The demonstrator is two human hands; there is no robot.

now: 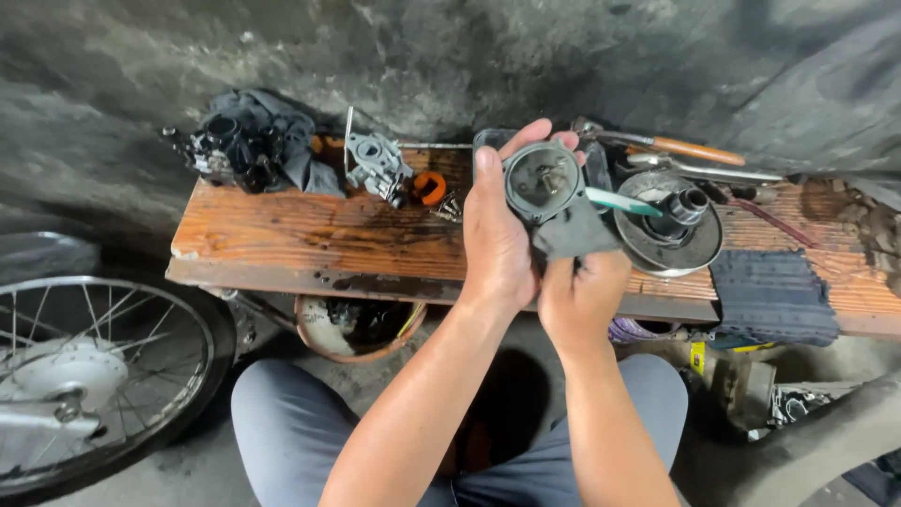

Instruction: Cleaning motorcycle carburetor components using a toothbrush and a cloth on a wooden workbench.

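Observation:
My left hand (pixel 497 235) is wrapped around a round grey metal carburetor part (pixel 542 180), held up with its open face toward me. My right hand (pixel 582 296) sits just below it and pinches a dark grey rag (pixel 572 233) together with a green-handled tool (pixel 619 201) that sticks out to the right. Both hands hover above the front edge of a worn wooden bench (pixel 310 230).
On the bench lie a carburetor body (pixel 377 165), an orange ring (pixel 430 187), a black engine part on dark cloth (pixel 249 141), a round metal clutch disc (pixel 671 225), a hammer (pixel 690 147), pliers (pixel 704 171) and a dark folded cloth (pixel 771 296). A spoked wheel (pixel 89 366) stands left; a bowl (pixel 357 327) sits underneath.

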